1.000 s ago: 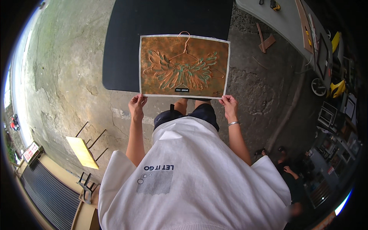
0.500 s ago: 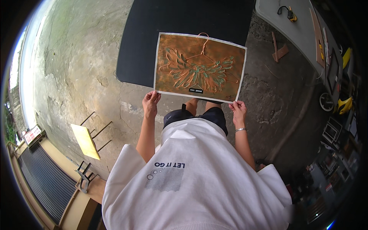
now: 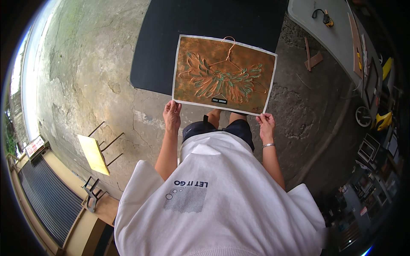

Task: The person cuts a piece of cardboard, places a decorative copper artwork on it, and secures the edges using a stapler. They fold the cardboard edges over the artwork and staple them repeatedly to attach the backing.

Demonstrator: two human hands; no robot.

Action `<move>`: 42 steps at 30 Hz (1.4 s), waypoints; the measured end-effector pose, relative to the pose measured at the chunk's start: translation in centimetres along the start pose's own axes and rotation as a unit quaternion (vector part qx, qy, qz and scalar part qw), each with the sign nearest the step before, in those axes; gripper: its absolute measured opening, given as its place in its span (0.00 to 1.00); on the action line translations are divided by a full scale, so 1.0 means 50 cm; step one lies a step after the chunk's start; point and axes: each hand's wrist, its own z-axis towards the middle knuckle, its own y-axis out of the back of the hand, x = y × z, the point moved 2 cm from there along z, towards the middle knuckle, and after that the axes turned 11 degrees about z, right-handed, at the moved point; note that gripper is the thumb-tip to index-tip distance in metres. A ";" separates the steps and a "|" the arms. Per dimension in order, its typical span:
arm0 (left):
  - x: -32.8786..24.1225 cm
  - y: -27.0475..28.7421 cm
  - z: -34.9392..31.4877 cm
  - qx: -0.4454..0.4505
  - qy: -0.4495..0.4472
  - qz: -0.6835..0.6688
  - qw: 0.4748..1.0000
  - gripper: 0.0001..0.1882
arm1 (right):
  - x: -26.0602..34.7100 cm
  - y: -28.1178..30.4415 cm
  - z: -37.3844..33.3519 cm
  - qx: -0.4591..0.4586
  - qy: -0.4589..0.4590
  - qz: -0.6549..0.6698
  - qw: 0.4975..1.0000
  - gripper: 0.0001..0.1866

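Note:
An art print (image 3: pixel 252 57) with a thin white border is held out in front of me, over the near edge of a black table (image 3: pixel 156 51). It pictures a wire hanger with feather-like wings on a coppery brown ground, with a small dark label low in the middle. My left hand (image 3: pixel 172 116) pinches the near left corner between thumb and fingers. At the near right corner, my right hand (image 3: pixel 266 124) pinches the border the same way; a metal band circles that wrist. The sheet tilts slightly, its right side nearer to me.
A grey table (image 3: pixel 307 13) at the far right bears a yellow and black tape measure (image 3: pixel 328 19) and long strips. Wood pieces (image 3: pixel 314 59) lie on the concrete floor (image 3: pixel 98 64). A yellow-topped stool (image 3: pixel 93 154) stands left; frames (image 3: pixel 368 147) crowd the right.
The print and both hands have shifted very slightly to the right in the picture, as the surroundings also moved a little. Both hands keep their hold on the corners.

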 end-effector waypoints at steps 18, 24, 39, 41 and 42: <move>0.033 -0.030 -0.012 0.013 -0.009 -0.013 1.000 0.09 | -0.013 0.015 0.012 0.028 -0.005 0.032 0.999 0.05; 0.042 -0.027 -0.013 0.016 -0.021 -0.022 0.999 0.08 | -0.007 0.017 0.014 0.046 -0.006 0.040 0.998 0.05; 0.052 -0.011 -0.013 0.016 -0.013 -0.060 0.998 0.18 | 0.012 0.015 0.035 0.083 -0.078 0.019 0.993 0.09; 0.025 -0.015 -0.008 0.048 -0.002 -0.034 0.998 0.21 | 0.014 0.002 0.043 0.081 -0.130 0.001 0.988 0.12; 0.024 -0.007 0.004 0.058 -0.010 -0.012 0.998 0.19 | 0.017 -0.005 0.043 0.097 -0.133 0.010 0.986 0.12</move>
